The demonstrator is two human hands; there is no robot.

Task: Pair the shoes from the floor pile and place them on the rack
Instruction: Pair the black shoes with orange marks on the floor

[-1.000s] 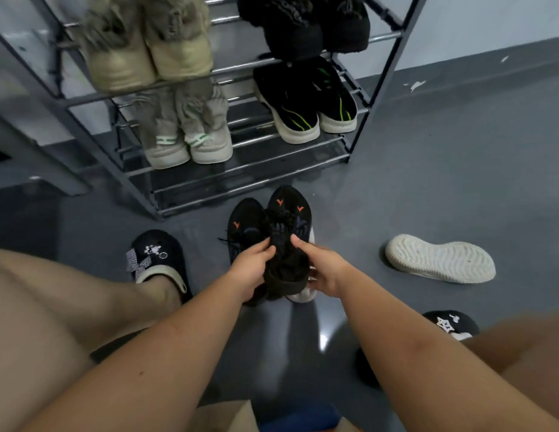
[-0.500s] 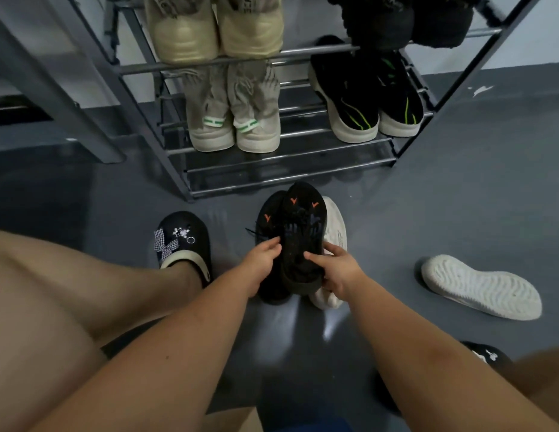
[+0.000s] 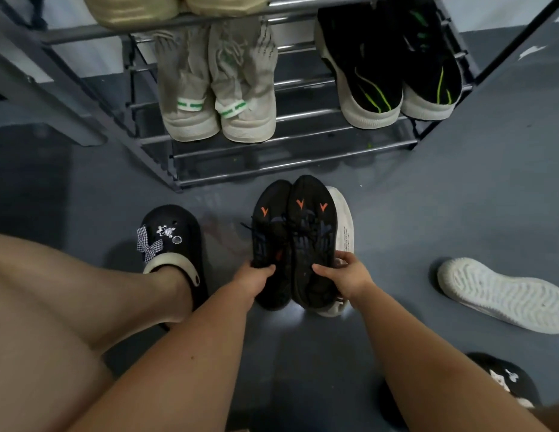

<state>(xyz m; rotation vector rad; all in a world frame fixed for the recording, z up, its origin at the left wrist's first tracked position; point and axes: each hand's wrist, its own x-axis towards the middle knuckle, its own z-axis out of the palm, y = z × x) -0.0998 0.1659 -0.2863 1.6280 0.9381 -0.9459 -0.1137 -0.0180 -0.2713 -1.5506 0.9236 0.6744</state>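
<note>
Two black sneakers with orange marks, side by side, toes pointing far toward the rack [image 3: 303, 165], just near of its bottom rail. Left hand [image 3: 255, 280] closed on the heel end of the left black sneaker [image 3: 270, 232]; right hand [image 3: 347, 279] closed on the heel end of the right black sneaker [image 3: 312, 232], fingers wrapped to its white sole. Each grip tight, thumbs on top of the uppers. On the low shelf of the rack: beige high-top pair [image 3: 216, 88] at left, black pair with green stripes [image 3: 393, 67] at right, heels facing near. Tan shoes [image 3: 178, 7] on the shelf above, cut off by the frame edge. White-soled shoe [image 3: 502, 293] lying sole up on the grey floor [image 3: 459, 198], well to the right. Black clogs on the feet: one [image 3: 173, 241] left of the sneakers, one [image 3: 506, 378] near right.
</note>
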